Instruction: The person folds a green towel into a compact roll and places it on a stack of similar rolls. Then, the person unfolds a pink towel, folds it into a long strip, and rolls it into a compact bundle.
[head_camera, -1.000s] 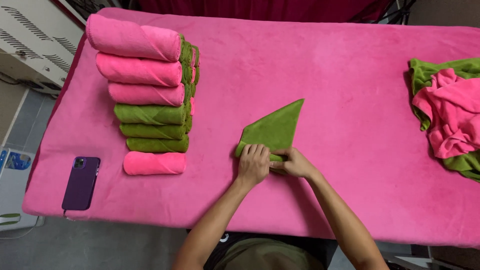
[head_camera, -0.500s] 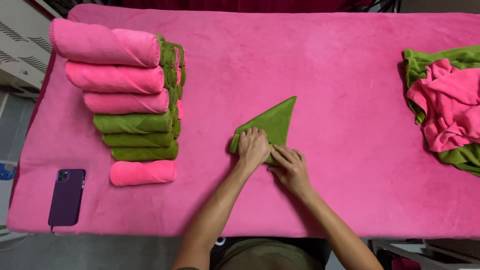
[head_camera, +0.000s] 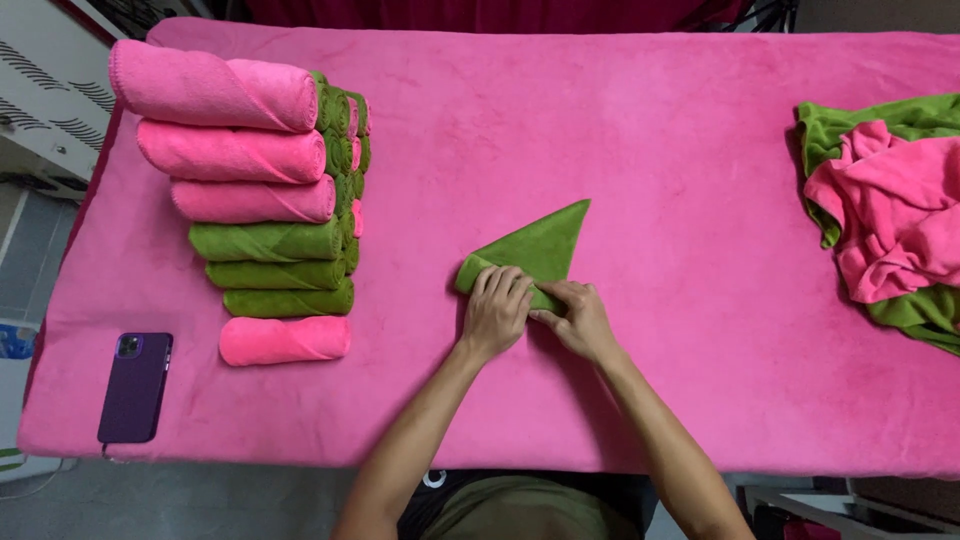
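Under the fingers (head_camera: 505, 283) of both hands, near the front edge of the pink-covered worktop (head_camera: 650, 130), a green microfibre towel (head_camera: 540, 245) is lying folded into a triangle, its point reaching away past the fingertips and its near end being gathered into a roll. The left hand (head_camera: 495, 312) is pressing flat on that rolled end, fingers together and curled over it; the right hand (head_camera: 575, 318) is sitting just beside it, fingers closed and pinching the same roll from its right side. The cloth is looking soft, light and limp, with a napped surface that should be gripping the plush cover rather than sliding; it will likely be slackening wherever pressure is lifting, so the best hold is across the full width of the roll, close to the fingertips, not at the loose tip. Well to the left of the fingers, a stack of rolled towels (head_camera: 260, 200), pink above and green below, is standing, with a single pink roll (head_camera: 285, 339) in front of it and a purple smartphone (head_camera: 134, 386) beyond. Far to the right, a heap of unfolded pink and green towels (head_camera: 890, 220) is lying.
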